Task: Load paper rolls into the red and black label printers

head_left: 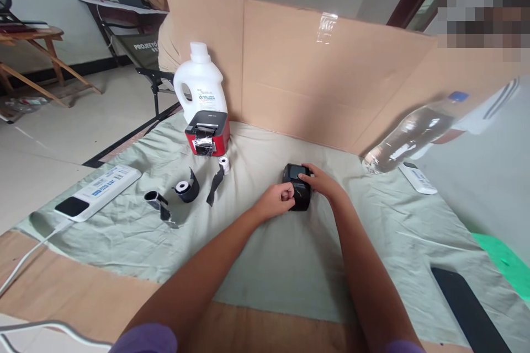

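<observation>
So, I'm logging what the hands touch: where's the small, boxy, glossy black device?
Head view, slightly right of centre: the device sits on the pale grey-green cloth, between the left hand and the right hand.

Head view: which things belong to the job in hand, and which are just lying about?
Part of the job:
black device, left hand and right hand at it
probably: black roll, white roll, black curl
possibly: red box

Apparently just lying about:
jug
bottle
phone
corded white box

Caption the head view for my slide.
Left hand and right hand on a black device; red-and-black printer farther left.
</observation>
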